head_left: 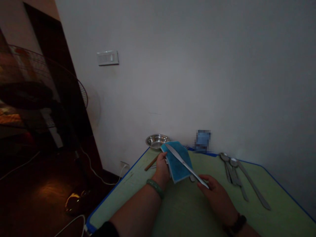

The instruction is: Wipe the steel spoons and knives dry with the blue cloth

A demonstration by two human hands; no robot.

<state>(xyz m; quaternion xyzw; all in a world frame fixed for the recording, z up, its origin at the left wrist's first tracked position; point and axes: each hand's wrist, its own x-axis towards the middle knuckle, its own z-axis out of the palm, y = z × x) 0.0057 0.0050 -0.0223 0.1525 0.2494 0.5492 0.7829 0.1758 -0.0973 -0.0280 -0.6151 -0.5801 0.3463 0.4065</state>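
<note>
Hands: two, one left hand (161,171) and one right hand (217,200), lower middle of the frame. One knife (185,163), center. One cloth (177,168), blue, center. One bowl (156,141), steel, just above. Spoons (233,162): two at right, extra handles beside them, count unclear. One stick (151,163), wooden. One table (271,200). One bangle (155,188). One wristband (235,225). One fan (37,89), upper left of the frame. One switch plate (108,58). One socket (124,165). One blurred blue object (202,141), kind unclear.

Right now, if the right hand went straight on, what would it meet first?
Likely the blue cloth in the left hand, along the knife the right hand grips; depth is unclear.
</note>
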